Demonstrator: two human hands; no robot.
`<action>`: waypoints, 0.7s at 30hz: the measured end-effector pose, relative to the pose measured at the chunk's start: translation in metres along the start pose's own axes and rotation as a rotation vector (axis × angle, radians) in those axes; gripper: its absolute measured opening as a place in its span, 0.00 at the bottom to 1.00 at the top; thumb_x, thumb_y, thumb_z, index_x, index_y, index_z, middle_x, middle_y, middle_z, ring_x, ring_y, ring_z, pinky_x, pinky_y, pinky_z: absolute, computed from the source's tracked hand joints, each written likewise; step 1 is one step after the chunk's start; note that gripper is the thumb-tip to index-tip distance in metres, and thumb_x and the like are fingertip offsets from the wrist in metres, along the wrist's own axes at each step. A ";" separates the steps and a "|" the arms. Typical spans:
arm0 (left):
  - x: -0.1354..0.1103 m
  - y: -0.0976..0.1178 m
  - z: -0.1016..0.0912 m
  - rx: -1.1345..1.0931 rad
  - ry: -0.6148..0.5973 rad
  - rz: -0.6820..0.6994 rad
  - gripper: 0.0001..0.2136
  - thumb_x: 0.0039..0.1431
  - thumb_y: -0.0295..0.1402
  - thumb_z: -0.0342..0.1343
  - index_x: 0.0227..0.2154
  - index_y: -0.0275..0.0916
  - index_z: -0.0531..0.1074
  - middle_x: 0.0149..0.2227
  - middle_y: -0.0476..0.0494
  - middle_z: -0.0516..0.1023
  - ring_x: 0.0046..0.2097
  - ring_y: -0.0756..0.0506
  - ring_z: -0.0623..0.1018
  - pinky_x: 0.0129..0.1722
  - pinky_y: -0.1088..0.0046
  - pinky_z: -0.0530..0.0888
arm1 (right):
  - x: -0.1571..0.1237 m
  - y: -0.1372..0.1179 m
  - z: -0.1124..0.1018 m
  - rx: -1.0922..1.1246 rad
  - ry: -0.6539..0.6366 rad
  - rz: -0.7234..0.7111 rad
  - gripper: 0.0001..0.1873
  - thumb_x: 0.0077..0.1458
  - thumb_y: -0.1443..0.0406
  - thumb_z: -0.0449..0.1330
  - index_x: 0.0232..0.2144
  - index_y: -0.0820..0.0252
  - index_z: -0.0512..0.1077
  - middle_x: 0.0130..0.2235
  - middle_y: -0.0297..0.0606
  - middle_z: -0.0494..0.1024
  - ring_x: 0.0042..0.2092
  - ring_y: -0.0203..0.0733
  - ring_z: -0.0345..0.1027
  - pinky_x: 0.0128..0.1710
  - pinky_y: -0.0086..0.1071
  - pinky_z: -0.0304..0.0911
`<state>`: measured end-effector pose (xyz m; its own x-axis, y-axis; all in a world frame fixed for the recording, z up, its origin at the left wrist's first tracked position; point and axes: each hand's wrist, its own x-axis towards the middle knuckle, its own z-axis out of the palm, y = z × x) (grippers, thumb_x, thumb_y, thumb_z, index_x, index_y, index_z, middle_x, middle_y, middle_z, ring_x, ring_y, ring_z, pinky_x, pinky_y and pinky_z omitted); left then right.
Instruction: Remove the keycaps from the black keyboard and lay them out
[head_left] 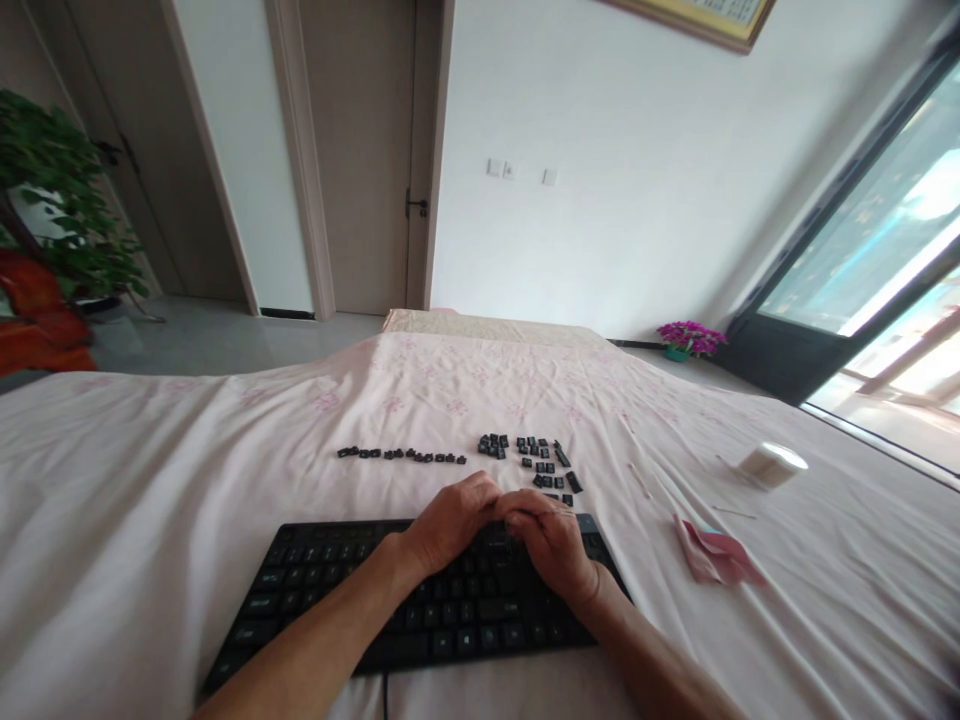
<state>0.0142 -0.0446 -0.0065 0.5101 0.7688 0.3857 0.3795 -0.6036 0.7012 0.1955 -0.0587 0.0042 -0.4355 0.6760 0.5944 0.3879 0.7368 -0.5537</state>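
Observation:
A black keyboard (322, 590) lies on a pale pink sheet (150, 470) in front of me. My left hand (450, 525) and my right hand (551, 545) meet over its upper right part, fingers curled and pinched together. Whatever they hold is too small to name; a thin stick seems to poke out by my right fingers. Beyond the keyboard, a row of loose black keycaps (401, 455) lies to the left and a cluster of several more keycaps (536, 462) to the right.
A folded pink cloth (716, 558) lies right of the keyboard, with thin swabs (639, 480) and a round white container (772, 465) further out. Plants stand at the far left (60, 190); a flower pot (688, 340) by the window.

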 end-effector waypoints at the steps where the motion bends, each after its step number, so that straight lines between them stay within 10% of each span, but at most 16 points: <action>1: 0.000 0.001 0.000 0.000 0.017 -0.002 0.13 0.66 0.38 0.46 0.32 0.37 0.71 0.34 0.47 0.71 0.37 0.48 0.72 0.39 0.74 0.68 | 0.001 -0.001 0.000 -0.012 -0.012 -0.049 0.08 0.61 0.69 0.52 0.35 0.58 0.72 0.31 0.35 0.78 0.34 0.37 0.71 0.37 0.29 0.65; 6: -0.001 -0.003 0.005 -0.042 0.100 -0.058 0.08 0.60 0.27 0.52 0.39 0.40 0.73 0.37 0.47 0.75 0.40 0.48 0.74 0.43 0.72 0.70 | 0.006 -0.013 -0.010 -0.179 -0.036 -0.306 0.09 0.63 0.69 0.52 0.42 0.57 0.71 0.39 0.38 0.79 0.37 0.39 0.71 0.38 0.32 0.63; 12: 0.015 -0.026 -0.007 -0.151 0.322 -0.393 0.14 0.49 0.20 0.54 0.40 0.36 0.74 0.38 0.43 0.78 0.40 0.48 0.78 0.43 0.74 0.74 | 0.018 -0.008 -0.036 -0.515 0.142 0.005 0.09 0.63 0.65 0.53 0.39 0.56 0.73 0.35 0.38 0.78 0.41 0.45 0.69 0.44 0.38 0.61; 21: 0.052 -0.047 -0.008 0.177 0.266 -0.342 0.09 0.48 0.24 0.59 0.32 0.42 0.78 0.35 0.49 0.79 0.37 0.49 0.77 0.39 0.75 0.72 | 0.014 0.039 -0.038 -0.430 0.076 0.213 0.13 0.65 0.64 0.48 0.41 0.56 0.73 0.34 0.36 0.78 0.38 0.42 0.72 0.40 0.32 0.64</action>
<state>0.0168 0.0253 -0.0144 0.1257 0.9435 0.3065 0.6287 -0.3148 0.7111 0.2354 -0.0202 0.0125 -0.2557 0.7991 0.5442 0.7693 0.5091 -0.3860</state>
